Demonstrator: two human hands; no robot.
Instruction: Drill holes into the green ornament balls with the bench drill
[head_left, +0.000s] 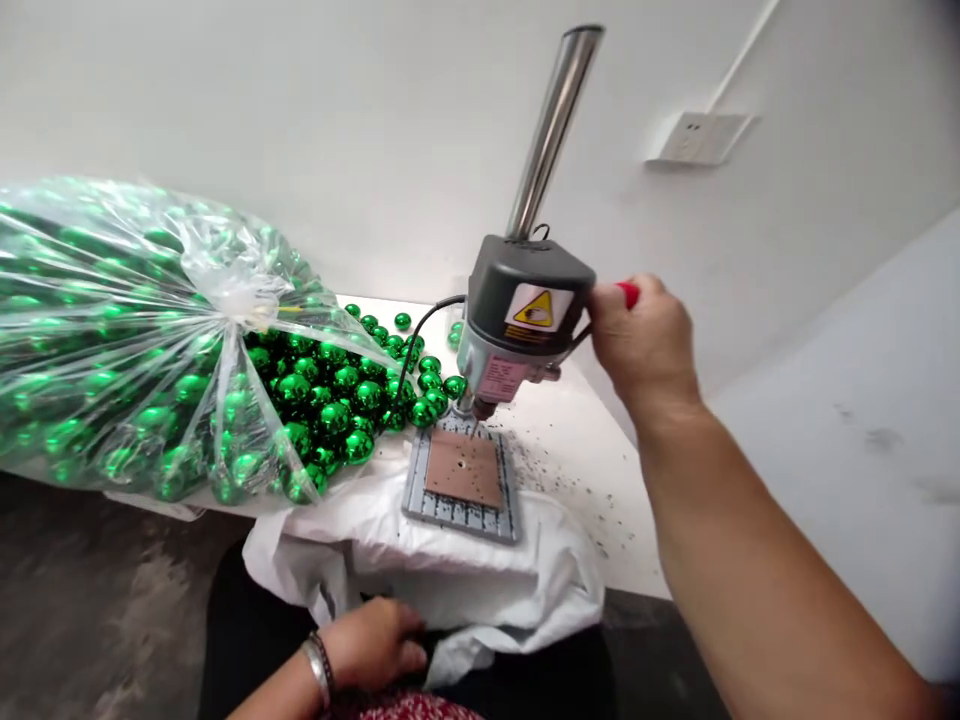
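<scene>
- The drill press [525,290] stands on the white table [604,460], right of the scene's middle, its shiny column [559,125] leaning right at the top.
- The right hand [649,340] is closed around the red-knobbed lever [628,294] on the press's right side.
- Under the head, the thin drill bit [475,428] points down at the far part of a square brown board [465,478], which has a small hole and dark specks on it.
- The board lies on the grooved grey base [459,516].
- Dark specks are scattered over the table to the right.
- White cloth [525,605] bunches at the near edge, around the base's near end.
- The left hand [375,640], near and left of the press, has bent fingers beside the cloth; whether they grip anything, I cannot tell. A silvery bracelet [321,668] circles its wrist.
- Shiny green balls [367,395] are heaped left of the press, beside a large, clear, knotted bag [112,340] full of more.
- A black cord [424,330] curves from the head's left side.
- Far right, a socket [701,138] sits on the white wall [300,90].
</scene>
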